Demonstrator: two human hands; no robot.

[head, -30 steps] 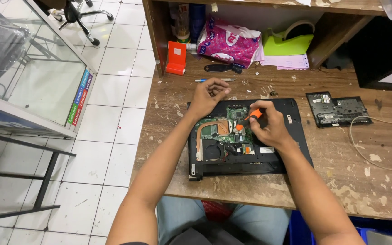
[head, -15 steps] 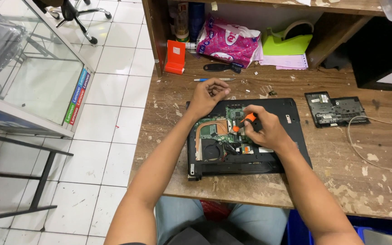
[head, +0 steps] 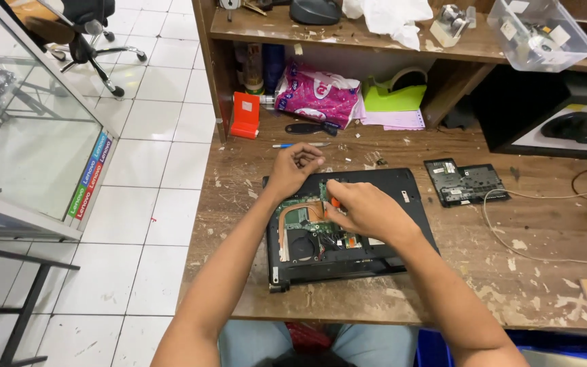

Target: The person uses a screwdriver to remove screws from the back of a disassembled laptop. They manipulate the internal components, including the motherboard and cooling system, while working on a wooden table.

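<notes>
An opened black laptop base (head: 402,187) lies on the worn wooden workbench (head: 484,285), its green circuit board (head: 300,217), copper heat pipe and fan exposed. My right hand (head: 365,207) is closed around an orange-handled screwdriver (head: 335,201), whose tip points down onto the board. My left hand (head: 295,165) rests at the laptop's far left corner with its fingers curled in; whether it holds anything small I cannot tell.
A removed black cover panel (head: 465,182) lies right of the laptop, with a thin cable (head: 511,231) looping past it. At the back stand an orange box (head: 245,115), a pink packet (head: 317,95), a green tape dispenser (head: 395,95) and a blue pen (head: 293,145). A glass cabinet (head: 35,149) stands to the left.
My right hand with the screwdriver has shifted left across the board, toward my left hand. My left hand has stayed at the laptop's far corner.
</notes>
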